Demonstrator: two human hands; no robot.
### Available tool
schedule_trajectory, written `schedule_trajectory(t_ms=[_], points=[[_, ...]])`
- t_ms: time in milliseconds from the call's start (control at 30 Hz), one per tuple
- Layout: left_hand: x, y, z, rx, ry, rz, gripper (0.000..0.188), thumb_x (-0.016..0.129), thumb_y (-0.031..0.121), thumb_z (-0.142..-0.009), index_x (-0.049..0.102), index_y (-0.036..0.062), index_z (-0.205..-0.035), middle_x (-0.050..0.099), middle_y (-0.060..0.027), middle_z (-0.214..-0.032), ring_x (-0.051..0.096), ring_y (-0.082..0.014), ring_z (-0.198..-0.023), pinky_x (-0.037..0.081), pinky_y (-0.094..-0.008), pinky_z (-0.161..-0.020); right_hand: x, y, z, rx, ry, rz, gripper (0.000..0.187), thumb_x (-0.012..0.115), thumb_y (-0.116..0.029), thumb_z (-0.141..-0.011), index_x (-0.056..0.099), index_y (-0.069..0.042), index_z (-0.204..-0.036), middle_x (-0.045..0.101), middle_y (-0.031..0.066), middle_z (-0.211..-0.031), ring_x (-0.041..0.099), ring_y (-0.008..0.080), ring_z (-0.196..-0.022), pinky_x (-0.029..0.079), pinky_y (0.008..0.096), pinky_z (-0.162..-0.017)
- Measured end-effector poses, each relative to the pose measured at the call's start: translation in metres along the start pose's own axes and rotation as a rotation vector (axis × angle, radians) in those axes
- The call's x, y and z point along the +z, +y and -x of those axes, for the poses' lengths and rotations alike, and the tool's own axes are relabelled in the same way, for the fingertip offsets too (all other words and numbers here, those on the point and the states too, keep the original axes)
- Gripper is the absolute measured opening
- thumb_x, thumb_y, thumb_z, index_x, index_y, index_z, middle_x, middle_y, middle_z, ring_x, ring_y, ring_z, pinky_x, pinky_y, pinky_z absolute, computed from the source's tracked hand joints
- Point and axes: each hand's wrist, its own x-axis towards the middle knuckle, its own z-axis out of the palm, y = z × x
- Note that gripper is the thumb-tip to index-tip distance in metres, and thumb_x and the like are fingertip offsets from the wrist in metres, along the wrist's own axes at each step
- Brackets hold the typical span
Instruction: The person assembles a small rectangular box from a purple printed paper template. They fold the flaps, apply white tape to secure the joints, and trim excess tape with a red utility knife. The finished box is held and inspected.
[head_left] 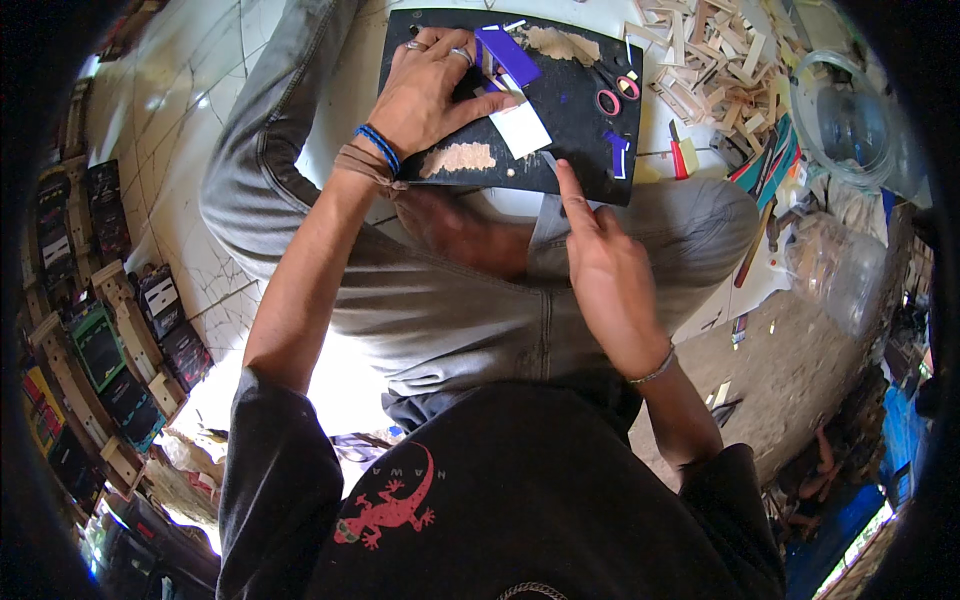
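A black board (575, 115) lies across my crossed legs, its surface worn to tan in patches. My left hand (425, 85) rests palm down on it, fingers spread, the thumb against a small white rectangular piece (522, 130). Beside those fingertips is a purple strip (508, 57) with white slivers around it. At the board's near edge my right hand (605, 255) is closed round a knife, index finger stretched along it. Only the knife's blade tip (548, 158) shows, close to the white piece's near corner; its handle is hidden in my hand.
Scissors (618, 95) with pink handles and a purple-and-white scrap (618, 155) lie on the board's right side. Beyond are a heap of wood pieces (715, 60), a red-and-yellow object (683, 158) and a clear plastic bottle (840, 270). Framed panels (95, 345) line the left.
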Motion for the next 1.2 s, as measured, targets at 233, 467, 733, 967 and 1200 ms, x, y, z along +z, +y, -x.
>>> schedule_trajectory(t_ms=[233,467,733,967,1200], points=[[-0.005,0.006,0.001,-0.014,-0.003,0.044,0.048,0.079,0.047,-0.086,0.074,0.0058,-0.11,0.066,-0.0184,-0.126,0.057,-0.0369,-0.121,0.043,-0.0475,-0.1,0.003,0.001,-0.021,-0.037,0.19,-0.129,0.076,0.058,-0.005,-0.097,0.029,-0.024,-0.164,0.061,0.0232,-0.098,0.067,0.0412,-0.074,0.056,0.05,-0.067],[-0.003,0.005,0.002,-0.025,-0.001,0.031,0.049,0.078,0.047,-0.087,0.074,0.0059,-0.112,0.065,-0.0188,-0.129,0.056,-0.0375,-0.121,0.042,-0.0467,-0.101,0.019,-0.006,-0.037,-0.062,0.185,-0.181,0.07,0.057,-0.002,-0.096,0.04,-0.024,-0.16,0.058,0.0207,-0.09,0.064,0.0421,-0.08,0.053,0.0524,-0.074],[0.001,0.003,0.001,0.013,0.036,0.004,0.056,0.075,0.055,-0.087,0.074,0.0012,-0.103,0.064,-0.0138,-0.125,0.056,-0.0347,-0.121,0.042,-0.044,-0.098,0.017,-0.007,-0.037,-0.058,0.167,-0.188,0.07,0.056,-0.001,-0.095,0.041,-0.024,-0.159,0.058,0.0219,-0.092,0.064,0.0431,-0.079,0.053,0.0529,-0.074],[0.003,0.0,0.002,0.043,0.066,-0.002,0.061,0.074,0.058,-0.087,0.073,-0.001,-0.102,0.064,-0.0112,-0.123,0.056,-0.0333,-0.121,0.042,-0.0434,-0.095,0.018,-0.006,-0.039,-0.062,0.149,-0.155,0.07,0.055,-0.001,-0.095,0.039,-0.024,-0.16,0.059,0.0232,-0.094,0.064,0.044,-0.079,0.053,0.0532,-0.073],[0.003,0.003,0.001,0.011,0.024,0.023,0.059,0.075,0.052,-0.087,0.068,-0.0013,-0.111,0.062,-0.0148,-0.124,0.054,-0.0357,-0.121,0.041,-0.0454,-0.097,0.015,-0.01,-0.04,-0.078,0.153,-0.131,0.071,0.056,-0.001,-0.095,0.038,-0.022,-0.16,0.06,0.0231,-0.094,0.065,0.0434,-0.078,0.054,0.0524,-0.073]])
